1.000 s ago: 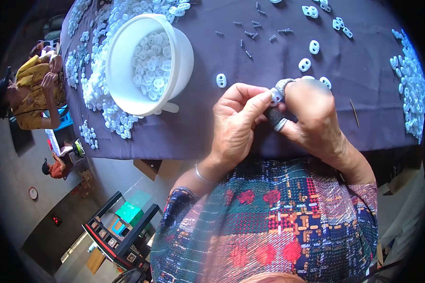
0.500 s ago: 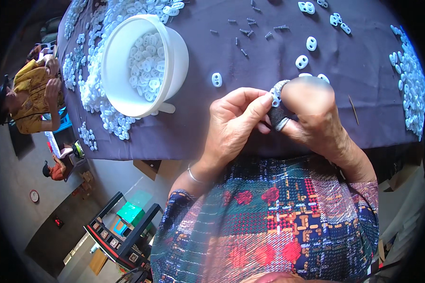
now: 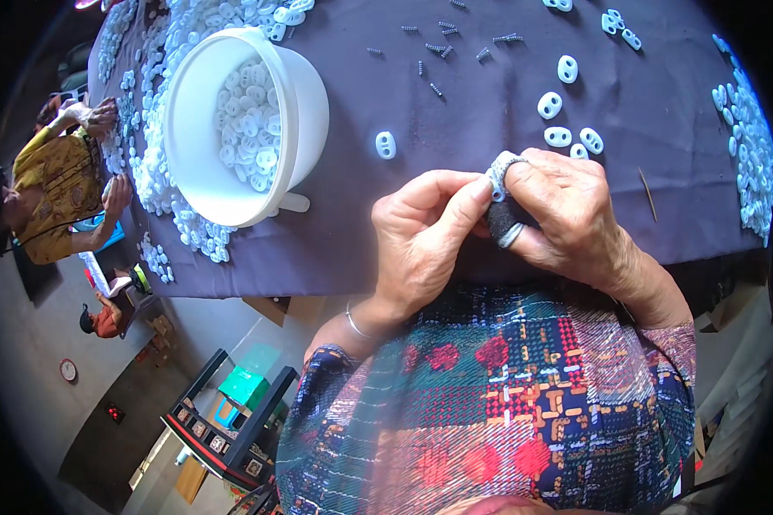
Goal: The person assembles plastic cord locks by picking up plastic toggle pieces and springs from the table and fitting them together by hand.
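Currently, the head view shows two-handed fingertip work on one small white plastic piece point(image 3: 496, 194), located where the hands meet; take this point as clock centre. Left hand point(image 3: 425, 239): thumb and forefinger pinch the piece. Right hand point(image 3: 575, 210): finger and thumb in cloth covers point(image 3: 503, 220) appear to pinch its opposite side; exact contact is partly hidden. Judged step: close handling of a single piece; the next move calls for a steady hold and fine finger control. Springs point(image 3: 447, 51) lie at eleven o'clock, loose pieces point(image 3: 557, 136) at one to two, a thin stick point(image 3: 648, 194) at three, a white bucket point(image 3: 307, 120) between nine and ten. No lettering is legible on bucket or pieces.
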Tool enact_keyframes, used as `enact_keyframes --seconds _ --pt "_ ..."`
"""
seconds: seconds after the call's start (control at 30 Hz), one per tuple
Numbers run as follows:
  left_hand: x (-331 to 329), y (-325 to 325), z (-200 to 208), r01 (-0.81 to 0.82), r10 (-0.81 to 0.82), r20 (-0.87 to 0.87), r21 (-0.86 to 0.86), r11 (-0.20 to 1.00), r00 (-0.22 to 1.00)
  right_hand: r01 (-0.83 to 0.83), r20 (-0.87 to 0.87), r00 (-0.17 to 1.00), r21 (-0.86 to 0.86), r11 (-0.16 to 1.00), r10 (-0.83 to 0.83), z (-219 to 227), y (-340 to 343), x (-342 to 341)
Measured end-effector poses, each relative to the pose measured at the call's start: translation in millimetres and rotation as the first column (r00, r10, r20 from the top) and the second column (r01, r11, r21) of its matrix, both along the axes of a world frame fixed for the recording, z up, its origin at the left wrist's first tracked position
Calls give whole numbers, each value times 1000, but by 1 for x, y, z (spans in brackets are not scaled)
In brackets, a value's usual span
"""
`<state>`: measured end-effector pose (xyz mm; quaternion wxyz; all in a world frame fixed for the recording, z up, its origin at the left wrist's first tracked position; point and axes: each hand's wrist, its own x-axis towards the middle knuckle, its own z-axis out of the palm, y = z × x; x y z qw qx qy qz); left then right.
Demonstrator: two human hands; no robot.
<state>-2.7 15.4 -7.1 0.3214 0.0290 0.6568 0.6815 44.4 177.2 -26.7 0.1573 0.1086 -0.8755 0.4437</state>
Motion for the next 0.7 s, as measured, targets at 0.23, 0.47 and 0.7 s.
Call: enact_keyframes --seconds 0.23,0.47,0.7 --pt "6 2 0 -29 29 -69 1 1000 997 1 -45 999 62 998 2 -2 -3 3" --pt "4 1 -1 -53 51 -75 -26 998 996 16 -111 994 48 999 -11 -5 -8 0" --pt "1 -4 -3 -47 45 -80 -19 999 996 -4 -100 995 32 999 8 -4 -11 -5"
